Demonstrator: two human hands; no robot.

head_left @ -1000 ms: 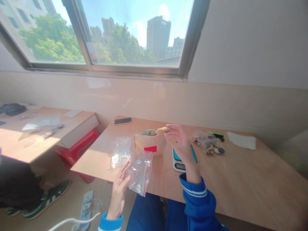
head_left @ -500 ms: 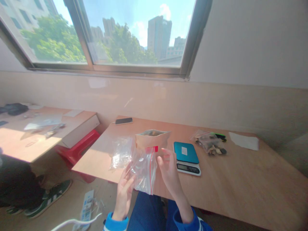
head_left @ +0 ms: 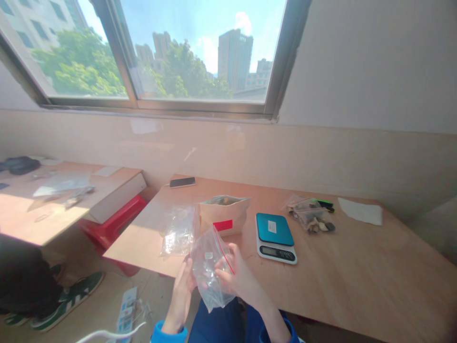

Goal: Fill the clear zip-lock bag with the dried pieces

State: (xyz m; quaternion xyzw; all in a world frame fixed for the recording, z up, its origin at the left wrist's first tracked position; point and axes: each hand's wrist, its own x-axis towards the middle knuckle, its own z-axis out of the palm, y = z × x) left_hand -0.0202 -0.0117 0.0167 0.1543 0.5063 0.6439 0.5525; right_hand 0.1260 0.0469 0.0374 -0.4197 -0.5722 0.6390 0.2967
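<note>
Both hands hold a small clear zip bag (head_left: 210,267) with a red seal strip, in front of the table's near edge. My left hand (head_left: 182,295) grips its left side. My right hand (head_left: 239,278) pinches its right side near the red strip. Just behind the bag an open brown paper pouch (head_left: 223,214) with a red label stands on the wooden table (head_left: 357,271). A teal digital scale (head_left: 274,236) lies to the right of the pouch, with nothing on its platform.
A pile of clear bags (head_left: 176,231) lies left of the pouch. A filled bag of dark pieces (head_left: 310,214) and a white paper (head_left: 360,211) sit at the back right, a phone (head_left: 182,182) at the back left. A second table (head_left: 53,200), red stool (head_left: 114,219) and shoes (head_left: 67,300) are at left.
My right hand came back from above the pouch, where it held a pale piece, down to the clear bag. Both hands now grip the bag, lower and closer to me.
</note>
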